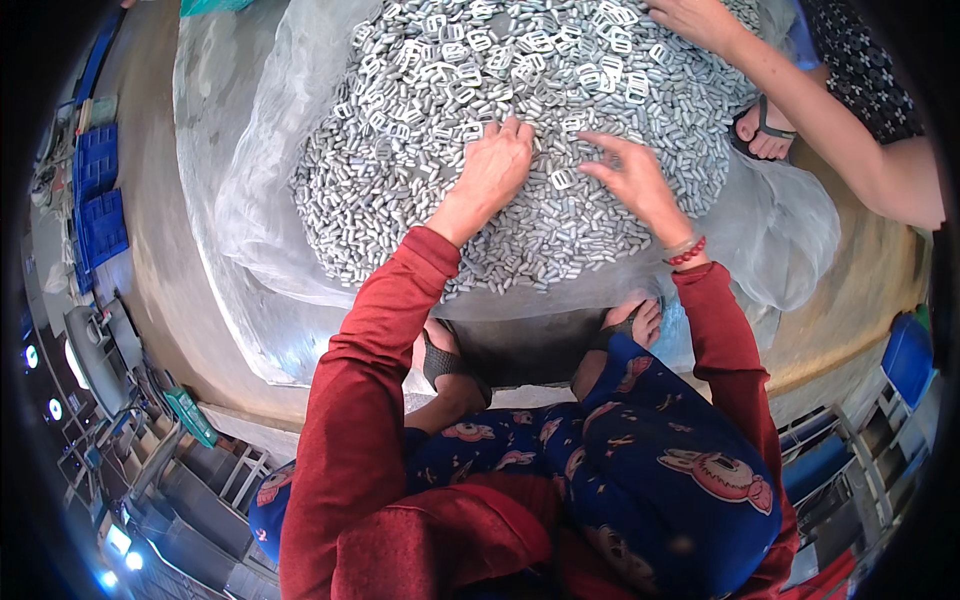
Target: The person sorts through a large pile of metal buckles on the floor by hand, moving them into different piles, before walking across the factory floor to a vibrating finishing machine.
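Observation:
A wide heap of small grey cylindrical pellets [350, 215] lies in front of me, with pale slide buckles mixed into it, thickest at the far side. My left hand [490, 168] rests on the middle of the heap, its fingers curled down; whatever lies under the fingertips is hidden. To its right, my right hand [632, 180] is held just over the pellets, thumb and forefinger apart and nothing visible between them. A single slide buckle [561, 179] lies close to the thumb of this hand. Another buckle [572, 125] is just beyond its forefinger.
Translucent sheeting [255, 220] spreads beneath the heap on the floor. At the far right, another person's hand [695, 22] reaches over the pile, with a sandaled foot [765, 130] beside it. Blue crates [100, 225] stand at the left. My sandaled feet flank the near edge.

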`<state>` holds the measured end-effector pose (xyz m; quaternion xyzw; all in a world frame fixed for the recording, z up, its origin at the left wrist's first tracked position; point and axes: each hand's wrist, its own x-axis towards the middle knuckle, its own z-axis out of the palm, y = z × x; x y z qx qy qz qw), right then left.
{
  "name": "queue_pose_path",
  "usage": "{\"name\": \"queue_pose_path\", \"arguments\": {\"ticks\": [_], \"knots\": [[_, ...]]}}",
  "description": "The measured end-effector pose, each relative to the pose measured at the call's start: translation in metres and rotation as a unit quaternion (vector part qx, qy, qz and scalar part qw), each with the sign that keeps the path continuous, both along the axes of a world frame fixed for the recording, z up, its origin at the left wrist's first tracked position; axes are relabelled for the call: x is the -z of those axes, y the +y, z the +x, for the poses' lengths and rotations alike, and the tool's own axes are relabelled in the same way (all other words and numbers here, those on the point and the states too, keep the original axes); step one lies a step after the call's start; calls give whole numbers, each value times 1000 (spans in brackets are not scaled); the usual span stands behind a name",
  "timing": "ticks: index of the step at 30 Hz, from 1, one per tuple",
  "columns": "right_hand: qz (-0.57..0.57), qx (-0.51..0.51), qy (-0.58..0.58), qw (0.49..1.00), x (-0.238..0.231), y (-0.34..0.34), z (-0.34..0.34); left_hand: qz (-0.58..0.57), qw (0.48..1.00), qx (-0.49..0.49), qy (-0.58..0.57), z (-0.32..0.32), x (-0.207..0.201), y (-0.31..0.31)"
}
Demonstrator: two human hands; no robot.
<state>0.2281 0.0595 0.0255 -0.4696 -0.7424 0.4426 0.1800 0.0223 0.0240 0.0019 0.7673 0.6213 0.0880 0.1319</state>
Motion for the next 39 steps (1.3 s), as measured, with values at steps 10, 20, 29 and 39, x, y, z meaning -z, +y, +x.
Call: {"name": "queue_pose_path", "arguments": {"ticks": [10, 20, 29, 39], "knots": [[-139, -32, 98, 985, 15, -5, -2, -203, 533, -166, -805, -74, -51, -2], [-106, 19, 91, 990, -10, 50, 18, -26, 949, -264, -168, -54, -19, -7], [137, -118, -235, 955, 21, 25, -25, -108, 969, -164, -150, -19, 2, -25], [-22, -114, -45, 992, 24, 12, -8, -155, 969, -118, -153, -44, -14, -20]]}}
